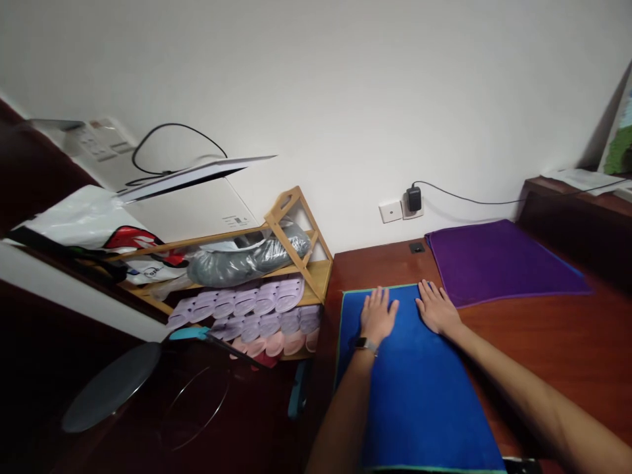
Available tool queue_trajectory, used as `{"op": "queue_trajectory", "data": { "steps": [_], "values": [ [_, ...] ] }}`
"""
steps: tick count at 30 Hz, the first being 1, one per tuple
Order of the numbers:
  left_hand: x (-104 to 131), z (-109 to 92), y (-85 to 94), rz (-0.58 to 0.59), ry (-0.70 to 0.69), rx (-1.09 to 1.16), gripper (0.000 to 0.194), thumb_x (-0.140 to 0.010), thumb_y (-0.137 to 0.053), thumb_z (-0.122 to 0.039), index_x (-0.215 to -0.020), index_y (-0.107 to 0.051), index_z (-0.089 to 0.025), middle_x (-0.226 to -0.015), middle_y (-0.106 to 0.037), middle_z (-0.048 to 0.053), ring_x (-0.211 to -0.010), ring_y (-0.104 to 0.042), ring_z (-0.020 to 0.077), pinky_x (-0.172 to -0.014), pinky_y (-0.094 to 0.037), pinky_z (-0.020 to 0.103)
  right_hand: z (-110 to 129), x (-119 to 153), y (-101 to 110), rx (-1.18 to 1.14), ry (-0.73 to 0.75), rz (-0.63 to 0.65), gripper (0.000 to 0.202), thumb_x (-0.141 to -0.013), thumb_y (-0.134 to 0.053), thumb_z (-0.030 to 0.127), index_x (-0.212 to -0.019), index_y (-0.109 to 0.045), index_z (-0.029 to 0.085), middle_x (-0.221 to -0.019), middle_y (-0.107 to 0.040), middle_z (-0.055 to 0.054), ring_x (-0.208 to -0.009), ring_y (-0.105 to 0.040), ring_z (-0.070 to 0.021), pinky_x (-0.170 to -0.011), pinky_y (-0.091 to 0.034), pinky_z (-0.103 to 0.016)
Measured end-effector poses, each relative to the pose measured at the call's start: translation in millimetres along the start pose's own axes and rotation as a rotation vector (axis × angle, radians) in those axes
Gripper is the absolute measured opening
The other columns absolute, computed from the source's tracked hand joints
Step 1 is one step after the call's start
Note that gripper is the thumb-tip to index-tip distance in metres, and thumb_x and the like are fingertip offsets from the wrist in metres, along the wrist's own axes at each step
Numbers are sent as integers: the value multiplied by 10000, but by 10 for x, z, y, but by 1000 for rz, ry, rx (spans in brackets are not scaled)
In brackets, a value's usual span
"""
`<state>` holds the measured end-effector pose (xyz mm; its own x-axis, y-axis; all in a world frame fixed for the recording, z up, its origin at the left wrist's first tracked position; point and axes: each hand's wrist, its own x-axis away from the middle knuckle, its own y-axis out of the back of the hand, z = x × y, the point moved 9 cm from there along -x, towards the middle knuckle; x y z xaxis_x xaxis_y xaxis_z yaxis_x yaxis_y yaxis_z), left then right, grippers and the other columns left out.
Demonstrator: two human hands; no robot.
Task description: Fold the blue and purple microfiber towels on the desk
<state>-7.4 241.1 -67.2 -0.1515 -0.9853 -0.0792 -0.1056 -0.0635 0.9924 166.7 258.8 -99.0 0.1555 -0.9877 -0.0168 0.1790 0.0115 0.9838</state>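
A blue cloth (419, 395) with a thin green edge lies spread over the brown desk. My left hand (378, 316) rests flat on its upper part, fingers stretched toward the far edge; a watch (366, 344) is on that wrist. Across from it, my right hand (437, 308) presses flat at the cloth's far right corner, fingers extended. Neither hand holds anything. Beyond my right hand lies a purple cloth (503, 260), with a bit of blue showing at its right edge.
Left of the desk (553, 349) stands a wooden rack (316, 280) with rows of lilac and pink slippers (261, 296), bags and a white box (192, 210). A round stool (113, 388) is at lower left. A black plug (413, 199) sits in the wall socket, its cord running right.
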Motion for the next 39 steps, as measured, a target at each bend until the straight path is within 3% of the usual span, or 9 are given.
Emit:
{"op": "queue_trajectory", "data": {
  "steps": [3,5,15,20,24,27,30,35,39],
  "values": [
    [89,679,96,-9,95,-43,694,-1094,-219,-550,-1624,-359,-124,-1693,-317,160,-1582,-267,294,-1286,-242,491,12,-45,11,-5,11,29,708,-1055,-157,429,-1664,-219,73,-1737,-197,-107,-1611,-153,-249,-1305,-113,-454],
    [110,927,134,-9,103,-52,675,-1097,-232,-524,-1619,-364,-116,-1691,-321,166,-1579,-276,291,-1282,-253,482,29,-83,14,2,29,55,708,-1054,-161,431,-1664,-221,76,-1738,-196,-96,-1613,-144,-249,-1308,-95,-455],
    [85,953,221,-82,84,-80,641,-1091,-293,-485,-1600,-399,-108,-1673,-360,177,-1576,-288,286,-1291,-234,494,44,-84,113,21,6,21,698,-1056,-186,431,-1658,-252,85,-1729,-219,-103,-1605,-183,-253,-1300,-150,-470],
    [206,379,354,-183,-72,-69,590,-1106,-226,-374,-1596,-403,-97,-1676,-369,140,-1580,-279,241,-1308,-206,463,118,165,164,20,43,-114,676,-1060,-189,398,-1642,-303,72,-1715,-258,-120,-1601,-200,-252,-1301,-155,-460],
    [265,-483,117,-141,-191,36,645,-1116,-136,-451,-1608,-390,-119,-1678,-373,100,-1580,-277,209,-1304,-235,428,88,271,47,7,37,-65,674,-1056,-200,390,-1638,-310,68,-1703,-289,-130,-1594,-225,-263,-1294,-182,-479],
    [276,-766,-55,-55,-206,83,683,-1106,-121,-520,-1621,-372,-149,-1683,-362,94,-1582,-271,209,-1303,-238,438,72,289,30,23,27,-26,675,-1055,-182,378,-1644,-288,65,-1712,-257,-118,-1599,-207,-258,-1295,-177,-469],
    [364,-436,-53,-31,-162,62,674,-1101,-177,-540,-1638,-342,-168,-1690,-339,101,-1584,-264,225,-1306,-230,453,67,292,41,35,8,-6,687,-1060,-158,401,-1650,-267,67,-1715,-248,-106,-1601,-199,-252,-1298,-162,-457],
    [705,782,98,-54,92,-46,633,-1096,-264,-463,-1638,-331,-142,-1685,-326,144,-1564,-311,283,-1277,-290,499,76,276,48,33,-3,-9,690,-1060,-166,421,-1654,-267,85,-1719,-245,-93,-1601,-197,-248,-1299,-147,-451],
    [840,1041,149,-72,129,-71,636,-1092,-283,-445,-1627,-341,-104,-1686,-321,151,-1567,-303,271,-1284,-272,465,70,312,68,35,-11,-4,687,-1057,-178,405,-1652,-268,76,-1718,-249,-97,-1596,-216,-259,-1294,-167,-460]
  ]
}}
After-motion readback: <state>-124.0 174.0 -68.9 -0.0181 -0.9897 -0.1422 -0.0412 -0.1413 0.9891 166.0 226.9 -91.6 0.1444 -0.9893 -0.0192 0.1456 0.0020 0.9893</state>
